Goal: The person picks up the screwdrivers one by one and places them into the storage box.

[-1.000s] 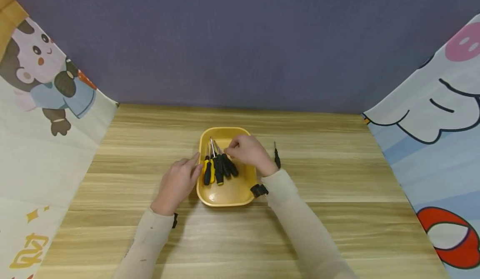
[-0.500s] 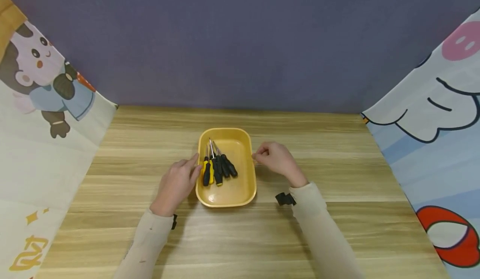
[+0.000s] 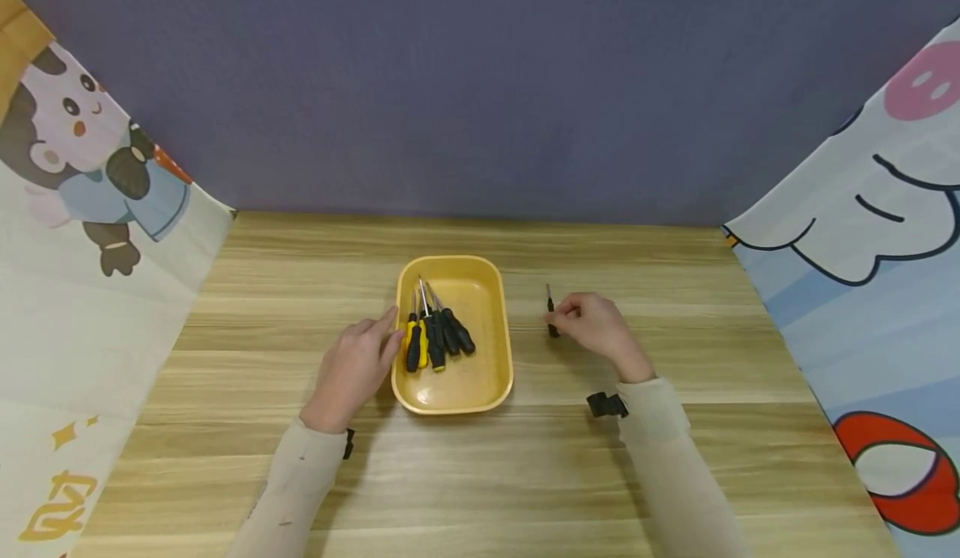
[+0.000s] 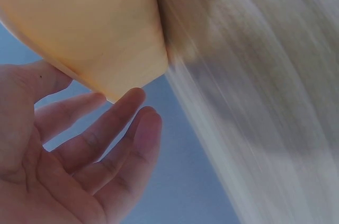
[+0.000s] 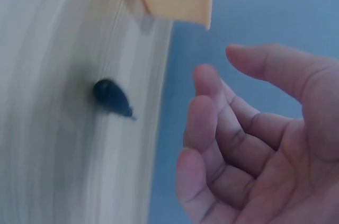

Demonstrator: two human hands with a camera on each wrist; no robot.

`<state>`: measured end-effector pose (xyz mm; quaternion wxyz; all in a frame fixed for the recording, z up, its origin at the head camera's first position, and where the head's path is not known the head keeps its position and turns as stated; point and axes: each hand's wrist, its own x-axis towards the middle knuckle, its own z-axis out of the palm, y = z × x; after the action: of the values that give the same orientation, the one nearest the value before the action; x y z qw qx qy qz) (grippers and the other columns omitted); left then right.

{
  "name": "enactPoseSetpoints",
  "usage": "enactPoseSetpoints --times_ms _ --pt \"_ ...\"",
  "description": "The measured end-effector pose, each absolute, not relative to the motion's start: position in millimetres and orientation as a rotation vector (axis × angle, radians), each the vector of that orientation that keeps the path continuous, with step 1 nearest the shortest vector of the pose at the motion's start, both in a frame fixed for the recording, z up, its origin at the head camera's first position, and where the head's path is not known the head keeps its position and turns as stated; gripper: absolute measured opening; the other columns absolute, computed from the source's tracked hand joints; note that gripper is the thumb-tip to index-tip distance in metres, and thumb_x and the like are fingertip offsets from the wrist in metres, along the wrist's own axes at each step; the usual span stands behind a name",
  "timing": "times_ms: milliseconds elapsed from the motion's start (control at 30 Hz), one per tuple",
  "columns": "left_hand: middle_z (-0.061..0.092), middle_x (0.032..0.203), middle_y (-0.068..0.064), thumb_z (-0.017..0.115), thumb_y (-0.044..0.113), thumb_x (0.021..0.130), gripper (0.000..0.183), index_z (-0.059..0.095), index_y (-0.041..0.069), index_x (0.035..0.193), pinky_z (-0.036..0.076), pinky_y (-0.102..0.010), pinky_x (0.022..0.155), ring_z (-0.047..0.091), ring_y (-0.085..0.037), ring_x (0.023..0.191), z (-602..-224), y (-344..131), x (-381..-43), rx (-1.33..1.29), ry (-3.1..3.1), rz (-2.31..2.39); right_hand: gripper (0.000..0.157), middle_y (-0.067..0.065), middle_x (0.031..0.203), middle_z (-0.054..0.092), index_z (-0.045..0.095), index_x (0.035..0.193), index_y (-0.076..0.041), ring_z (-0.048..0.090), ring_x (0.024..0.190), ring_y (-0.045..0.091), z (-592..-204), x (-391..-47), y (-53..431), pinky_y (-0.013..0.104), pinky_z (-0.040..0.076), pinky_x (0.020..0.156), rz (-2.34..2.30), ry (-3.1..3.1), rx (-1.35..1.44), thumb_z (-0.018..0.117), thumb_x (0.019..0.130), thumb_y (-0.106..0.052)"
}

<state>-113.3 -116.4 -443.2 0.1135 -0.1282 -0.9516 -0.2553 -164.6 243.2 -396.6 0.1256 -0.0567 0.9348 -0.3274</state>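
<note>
A yellow plastic tray (image 3: 453, 400) stands on the table, holding several screwdrivers (image 3: 435, 341) with black or yellow-and-black handles, laid side by side along its left half. At its left rim is my left hand (image 3: 356, 366), thumb and index fingertip against the edge; in the left wrist view the fingers (image 4: 95, 139) are spread and loosely bent. Right of the tray lies a small black screwdriver (image 3: 552, 329), shaft pointing away. My right hand (image 3: 596, 325) hovers beside it, fingertips overlapping its handle. The right wrist view shows that screwdriver (image 5: 112, 97) apart from the loosely bent fingers (image 5: 201, 121).
The wood-grain table (image 3: 465, 483) meets a dark blue-grey partition (image 3: 480, 92) at the back. Cartoon-printed panels (image 3: 97, 291) close in both sides. A black strap mount (image 3: 606, 406) sits at the right wrist.
My right hand has come out of the tray and moved right, over to the small screwdriver on the table. The left hand and the tray's screwdrivers have stayed in place.
</note>
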Motion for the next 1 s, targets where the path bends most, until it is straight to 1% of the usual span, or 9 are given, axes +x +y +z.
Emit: enactPoseSetpoints --times_ms 133,267,500,667,800,1000 --pt "0.068 0.114 -0.025 0.063 0.027 0.100 0.047 0.056 0.002 0.140 0.060 -0.052 0.076 0.067 -0.040 0.097 -443.1 -116.2 -113.7 -0.378 -2.787 -0.744 0.026 0.009 0.086 0.069 0.071 0.099 -0.004 0.060 0.070 0.021 -401.1 -167.1 247.9 0.034 0.050 0.061 -0.846 2.777 -0.153 0.065 0.097 -0.029" --pt "0.068 0.112 -0.025 0.064 0.027 0.100 0.047 0.057 0.002 0.139 0.060 -0.051 0.075 0.067 -0.039 0.094 -443.3 -116.1 -114.2 -0.390 -2.772 -0.739 0.022 0.005 0.083 0.066 0.068 0.097 -0.003 0.057 0.066 0.018 -408.0 -170.3 248.7 0.033 0.050 0.059 -0.682 2.849 -0.148 0.066 0.096 -0.025" --pt "0.068 0.112 -0.024 0.063 0.027 0.101 0.046 0.057 0.002 0.139 0.060 -0.051 0.073 0.067 -0.039 0.094 -444.0 -115.9 -115.1 -0.391 -2.768 -0.732 0.024 0.003 0.074 0.061 0.066 0.095 -0.006 0.053 0.061 0.018 -421.0 -178.8 244.7 0.030 0.045 0.052 -0.485 2.872 -0.080 0.063 0.098 -0.030" --pt "0.069 0.111 -0.024 0.063 0.027 0.101 0.046 0.057 0.002 0.139 0.060 -0.052 0.074 0.067 -0.039 0.095 -443.9 -115.5 -115.0 -0.380 -2.785 -0.728 0.027 0.004 0.068 0.058 0.063 0.085 -0.008 0.051 0.056 0.018 -424.4 -182.7 238.7 0.029 0.043 0.046 -0.444 2.874 -0.053 0.062 0.099 -0.031" --pt "0.069 0.110 -0.024 0.064 0.026 0.100 0.046 0.058 0.001 0.139 0.060 -0.051 0.075 0.067 -0.039 0.093 -443.0 -115.1 -114.7 -0.377 -2.785 -0.728 0.030 0.003 0.063 0.055 0.060 0.076 -0.011 0.048 0.053 0.016 -426.2 -186.3 234.6 0.028 0.040 0.044 -0.459 2.864 -0.053 0.062 0.098 -0.030" --pt "0.069 0.110 -0.024 0.064 0.025 0.100 0.046 0.057 0.002 0.139 0.060 -0.051 0.074 0.067 -0.040 0.094 -442.7 -114.8 -113.8 -0.371 -2.790 -0.735 0.040 -0.002 0.054 0.044 0.051 0.064 -0.013 0.039 0.046 0.012 -429.2 -192.1 231.8 0.024 0.031 0.040 -0.465 2.851 -0.016 0.061 0.099 -0.031"
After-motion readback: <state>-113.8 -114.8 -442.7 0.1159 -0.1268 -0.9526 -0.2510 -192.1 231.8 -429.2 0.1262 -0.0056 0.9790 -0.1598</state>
